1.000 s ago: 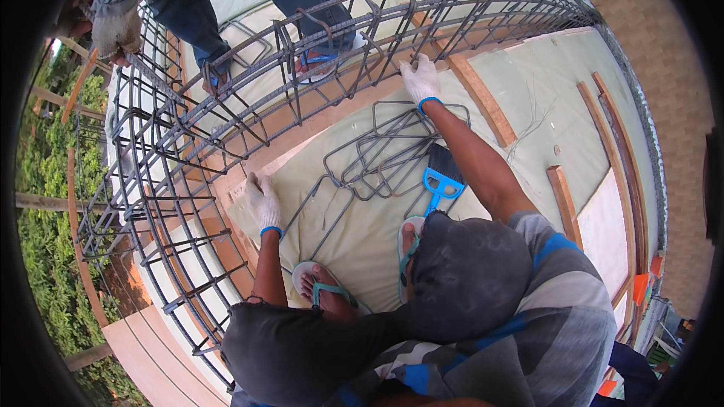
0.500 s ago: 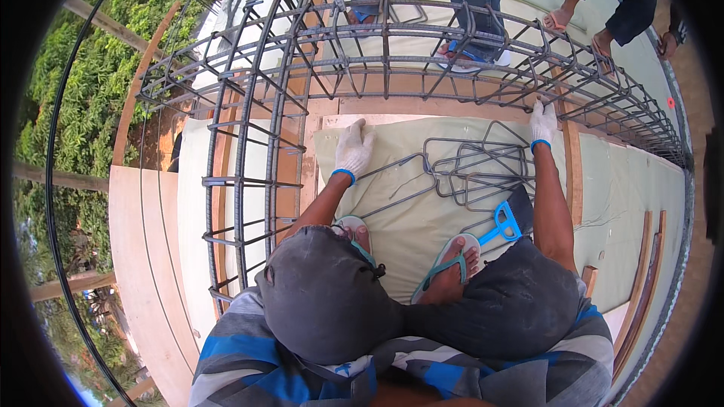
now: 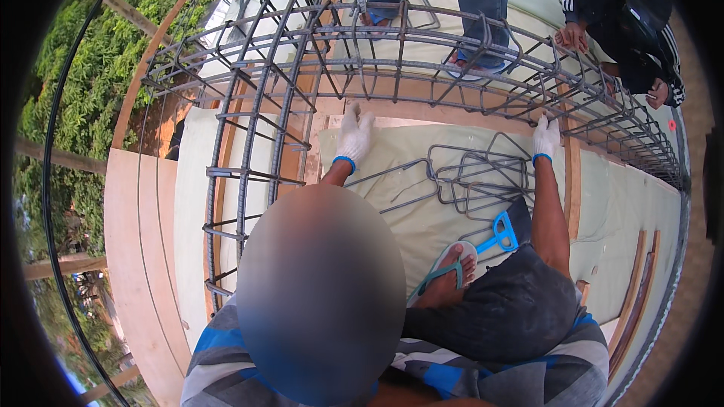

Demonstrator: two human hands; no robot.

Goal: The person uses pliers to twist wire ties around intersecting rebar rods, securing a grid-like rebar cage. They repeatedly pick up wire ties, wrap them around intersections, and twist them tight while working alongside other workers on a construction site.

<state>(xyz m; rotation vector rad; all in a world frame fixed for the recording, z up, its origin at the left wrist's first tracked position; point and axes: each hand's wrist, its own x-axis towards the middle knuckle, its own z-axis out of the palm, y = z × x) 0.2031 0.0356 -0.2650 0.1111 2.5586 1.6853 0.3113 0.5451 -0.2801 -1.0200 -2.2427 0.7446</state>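
Observation:
My left hand (image 3: 353,138), in a white knit glove with a blue cuff, reaches to the far left corner of the pale green sheet (image 3: 392,203). Its fingers are spread and no object shows in them. My right hand (image 3: 545,139), gloved alike, lies at the sheet's far right, beside a wooden batten (image 3: 572,181) and just below the lower bars of the rebar cage (image 3: 445,99). Its fingers point forward; whether they touch a bar is unclear. Between my hands several bent steel stirrups (image 3: 483,173) lie loosely piled on the sheet. A blue-handled handsaw (image 3: 504,234) rests near my sandalled foot (image 3: 451,275).
A second rebar cage (image 3: 249,136) runs along my left, with plywood (image 3: 139,256) and a drop to trees beyond. Past the far cage stands a person in jeans (image 3: 483,0). Another person in dark striped clothing (image 3: 618,22) bends at the far right. Wooden strips (image 3: 637,294) lie right.
My left hand has slid slightly forward with its fingers stretched. My right hand sits slightly lower in view. At the far right, the other person's upper body and hands have come into view.

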